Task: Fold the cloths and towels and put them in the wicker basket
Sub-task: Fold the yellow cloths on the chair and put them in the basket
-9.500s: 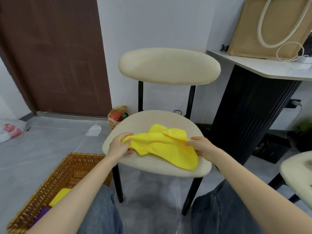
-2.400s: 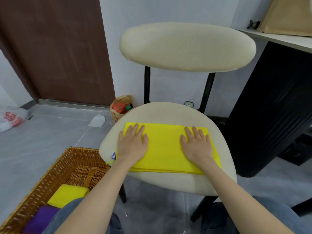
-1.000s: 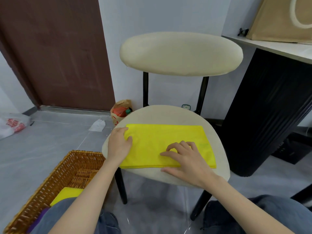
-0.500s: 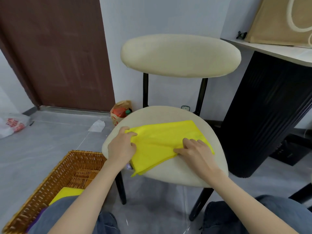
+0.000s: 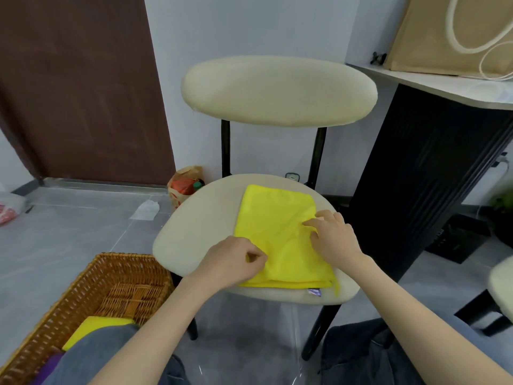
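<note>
A yellow cloth (image 5: 277,223), folded into a long rectangle, lies on the cream chair seat (image 5: 200,226) with its short edge toward me and a small label at its near right corner. My left hand (image 5: 233,262) pinches the cloth's near left edge between curled fingers. My right hand (image 5: 333,237) rests on its right side, fingers bent and pressing into the fabric. The wicker basket (image 5: 91,287) stands on the floor at lower left; a folded yellow cloth (image 5: 94,327) and a bit of purple cloth (image 5: 51,365) lie inside, partly hidden by my knee.
The chair's backrest (image 5: 277,90) rises behind the seat. A black cabinet (image 5: 422,176) with a white top and a tan bag (image 5: 449,34) stands to the right. A paper bag (image 5: 184,186) sits by the wall. Another cream seat (image 5: 502,284) shows at the right edge.
The cloth has been turned from lying crosswise to lying lengthwise on the seat. My left hand moved from its far left corner to its near left edge; my right hand shifted to its right side.
</note>
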`<state>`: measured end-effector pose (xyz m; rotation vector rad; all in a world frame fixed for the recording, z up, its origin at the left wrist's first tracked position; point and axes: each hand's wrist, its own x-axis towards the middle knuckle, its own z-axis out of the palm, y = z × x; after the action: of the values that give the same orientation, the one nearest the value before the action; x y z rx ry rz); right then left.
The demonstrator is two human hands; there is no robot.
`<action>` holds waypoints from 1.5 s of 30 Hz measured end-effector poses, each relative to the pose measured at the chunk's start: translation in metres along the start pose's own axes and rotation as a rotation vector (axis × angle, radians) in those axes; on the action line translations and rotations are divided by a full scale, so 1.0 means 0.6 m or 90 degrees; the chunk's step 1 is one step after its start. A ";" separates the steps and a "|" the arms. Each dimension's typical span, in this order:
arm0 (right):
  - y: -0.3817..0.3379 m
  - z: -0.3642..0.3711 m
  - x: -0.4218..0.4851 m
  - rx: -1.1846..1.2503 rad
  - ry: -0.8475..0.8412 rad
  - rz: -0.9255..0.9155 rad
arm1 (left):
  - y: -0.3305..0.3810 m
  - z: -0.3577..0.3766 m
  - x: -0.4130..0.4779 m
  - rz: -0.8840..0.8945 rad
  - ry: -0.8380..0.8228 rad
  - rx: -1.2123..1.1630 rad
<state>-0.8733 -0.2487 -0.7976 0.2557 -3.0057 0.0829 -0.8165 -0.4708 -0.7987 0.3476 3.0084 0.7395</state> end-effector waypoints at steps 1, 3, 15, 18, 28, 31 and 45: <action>0.001 -0.005 -0.007 0.032 0.024 -0.034 | 0.008 0.004 0.001 0.018 -0.015 -0.015; -0.001 -0.014 -0.023 0.132 0.025 -0.131 | 0.019 0.008 0.005 0.040 0.008 0.006; 0.026 -0.008 -0.109 0.030 -0.296 -0.157 | -0.030 0.038 0.022 0.049 -0.142 0.152; 0.037 -0.003 -0.117 -0.019 -0.274 -0.182 | -0.042 0.028 0.013 0.040 -0.146 0.152; 0.063 -0.011 -0.132 0.028 -0.146 -0.223 | -0.042 0.022 -0.014 0.247 -0.140 0.214; 0.063 -0.007 -0.138 0.028 -0.124 -0.224 | -0.044 0.022 -0.015 0.260 -0.114 0.203; 0.071 -0.028 -0.067 0.407 -0.044 0.033 | -0.027 -0.004 0.036 0.022 0.084 -0.219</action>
<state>-0.8395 -0.1989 -0.7879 0.2374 -2.9530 1.0608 -0.8412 -0.4810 -0.8036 0.3487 2.9165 1.3044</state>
